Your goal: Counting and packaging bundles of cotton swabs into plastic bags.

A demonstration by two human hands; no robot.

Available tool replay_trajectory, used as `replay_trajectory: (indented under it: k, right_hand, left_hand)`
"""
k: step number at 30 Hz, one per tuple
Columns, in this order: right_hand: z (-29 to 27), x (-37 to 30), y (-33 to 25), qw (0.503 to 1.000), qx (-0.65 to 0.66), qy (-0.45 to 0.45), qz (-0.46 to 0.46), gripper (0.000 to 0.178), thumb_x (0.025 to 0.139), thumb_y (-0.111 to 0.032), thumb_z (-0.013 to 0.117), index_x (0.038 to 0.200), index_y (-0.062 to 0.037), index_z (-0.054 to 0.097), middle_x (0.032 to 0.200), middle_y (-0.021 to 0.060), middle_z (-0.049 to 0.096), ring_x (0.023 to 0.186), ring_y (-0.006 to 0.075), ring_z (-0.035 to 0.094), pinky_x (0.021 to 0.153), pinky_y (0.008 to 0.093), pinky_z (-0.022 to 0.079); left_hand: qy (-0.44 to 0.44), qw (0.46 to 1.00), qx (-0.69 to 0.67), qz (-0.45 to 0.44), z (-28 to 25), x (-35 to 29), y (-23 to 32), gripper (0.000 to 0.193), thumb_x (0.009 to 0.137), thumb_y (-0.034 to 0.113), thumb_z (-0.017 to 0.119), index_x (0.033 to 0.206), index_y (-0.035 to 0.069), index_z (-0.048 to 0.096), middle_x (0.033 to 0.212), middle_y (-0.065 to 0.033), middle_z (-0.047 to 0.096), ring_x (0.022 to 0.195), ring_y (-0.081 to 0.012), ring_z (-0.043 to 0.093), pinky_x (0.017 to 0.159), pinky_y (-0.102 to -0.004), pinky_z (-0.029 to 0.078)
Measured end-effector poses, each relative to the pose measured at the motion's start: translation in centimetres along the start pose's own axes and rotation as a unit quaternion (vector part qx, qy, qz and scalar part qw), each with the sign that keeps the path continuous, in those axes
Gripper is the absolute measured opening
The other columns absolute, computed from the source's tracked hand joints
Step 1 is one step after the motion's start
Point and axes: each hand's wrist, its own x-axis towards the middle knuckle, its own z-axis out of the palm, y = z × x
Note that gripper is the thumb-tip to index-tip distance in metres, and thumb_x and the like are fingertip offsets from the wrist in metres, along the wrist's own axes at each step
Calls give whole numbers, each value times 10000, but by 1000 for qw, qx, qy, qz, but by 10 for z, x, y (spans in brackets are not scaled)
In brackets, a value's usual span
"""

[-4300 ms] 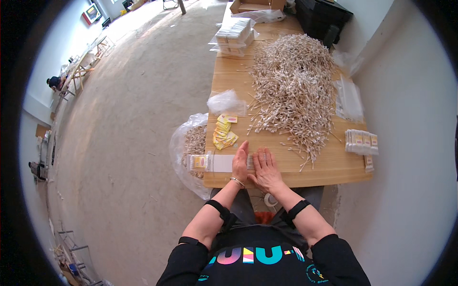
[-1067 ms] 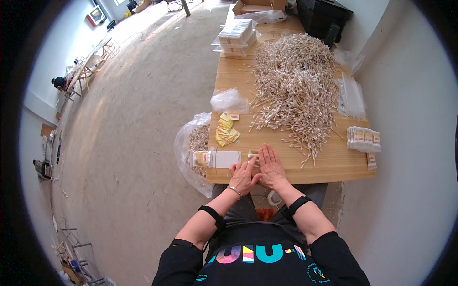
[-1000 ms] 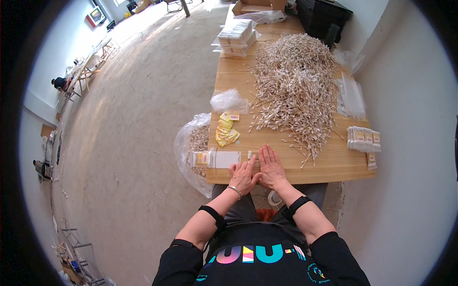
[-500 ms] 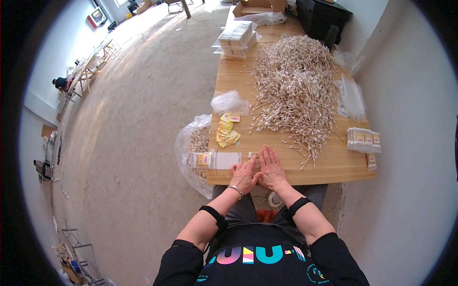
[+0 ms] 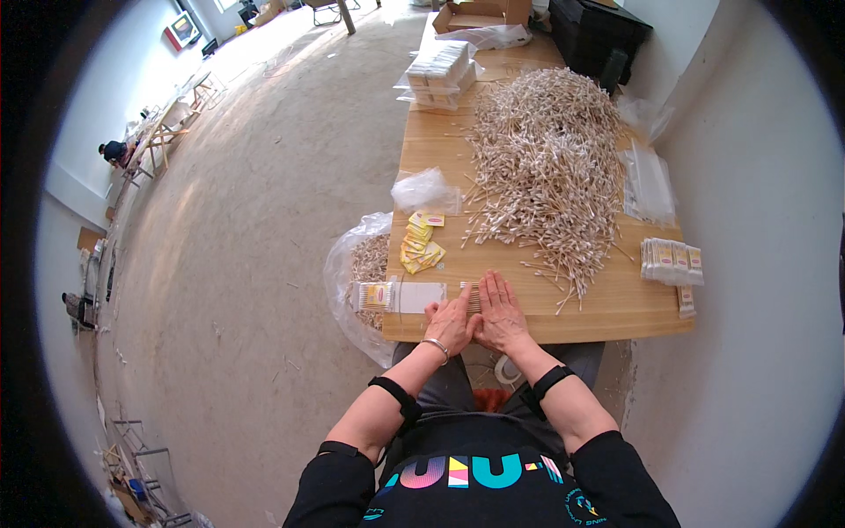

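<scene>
- Head view, near edge of the wooden table [image 5: 616,308]: left hand [image 5: 451,321] and right hand [image 5: 502,312] lie side by side, palms down, fingers extended and close together, thumbs nearly touching. Neither hand is closed around anything; both press flat on a small row of cotton swabs [image 5: 471,295], apparently to square and level the sticks against the table top.
- Just left of the hands: a flat white packet [image 5: 414,297] with swabs showing at its far end, lying on the table edge within easy reach.
- Beyond that packet: a loose cluster of yellow labels [image 5: 421,249] and a crumpled clear bag [image 5: 425,189].
- Off the table's left edge: a clear plastic sack [image 5: 352,273] holding swabs.
- Table centre, beyond the hands: the large heap of loose swabs [image 5: 546,158], the evident supply.
- Right of the hands: a row of filled packets [image 5: 671,261], set apart from the heap.
</scene>
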Motion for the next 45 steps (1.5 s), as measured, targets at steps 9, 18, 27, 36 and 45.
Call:
replay_trajectory:
  k: [9, 18, 27, 36, 45]
  right_hand:
    - [2, 0, 0, 1000, -10, -23, 6, 840, 754, -419, 534, 1366, 60, 215, 1453, 219, 162, 1370, 319, 124, 1122, 418, 90]
    - [-1, -2, -5, 1000, -9, -5, -10, 772, 794, -377, 502, 1348, 82, 223, 1434, 236, 186, 1356, 343, 149, 1112, 429, 122]
    - [1, -10, -11, 999, -1, -48, 23, 814, 791, -376, 533, 1359, 87, 178, 1441, 247, 149, 1359, 360, 119, 1112, 445, 99]
    - [22, -1, -31, 998, -33, -34, 50, 850, 786, -416, 539, 1360, 87, 165, 1440, 261, 142, 1365, 372, 88, 1109, 465, 70]
    - [37, 23, -69, 996, 20, -62, 60, 804, 833, -412, 453, 1372, 83, 123, 1457, 253, 77, 1370, 374, 33, 1109, 469, 32]
  left_hand:
    - [-43, 998, -22, -27, -3, 8, -1, 611, 823, 237, 553, 1360, 104, 294, 940, -174, 624, 910, -314, 578, 838, -460, 292]
    - [-29, 997, -8, -65, -4, 10, 3, 545, 822, 229, 563, 1303, 114, 334, 878, -165, 636, 874, -315, 590, 797, -452, 298]
    - [49, 990, -123, -53, 11, 5, -5, 424, 809, 134, 553, 1222, 95, 466, 970, -137, 602, 949, -284, 557, 843, -415, 339]
    - [239, 844, -479, -33, 37, 25, -19, 427, 908, 78, 401, 1320, -32, 370, 1360, -147, 389, 1282, -236, 334, 1073, -335, 222]
    - [244, 760, -598, -70, 20, 22, -52, 411, 963, 179, 367, 1307, -44, 388, 1325, -167, 438, 1246, -229, 393, 1050, -308, 267]
